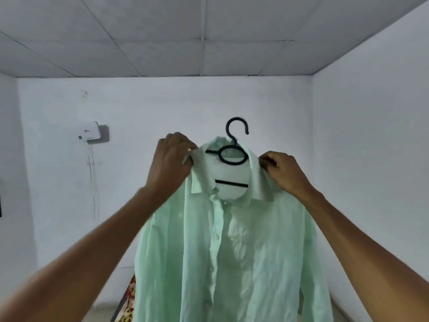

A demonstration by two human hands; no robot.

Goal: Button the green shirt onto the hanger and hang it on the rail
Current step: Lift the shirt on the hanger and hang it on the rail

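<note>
— Thin green cotton, that's what my fingers (270,162) are pinched on: right hand (284,174) at one shoulder seam, left hand (170,159) closed on the other, by the collar

— Where's the shirt (232,252)?

— Up in the air before me, draped on the black hanger (232,154), placket looks buttoned. Light, limp, likely to slide off; I'd grip the hook to hang it. No rail in sight

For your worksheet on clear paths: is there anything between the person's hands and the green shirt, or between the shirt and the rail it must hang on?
Nothing separates them: the left hand and right hand already grip the green shirt at its shoulders, on the black hanger. The hook is free in the air. No rail is in view, so that path cannot be judged.
</note>
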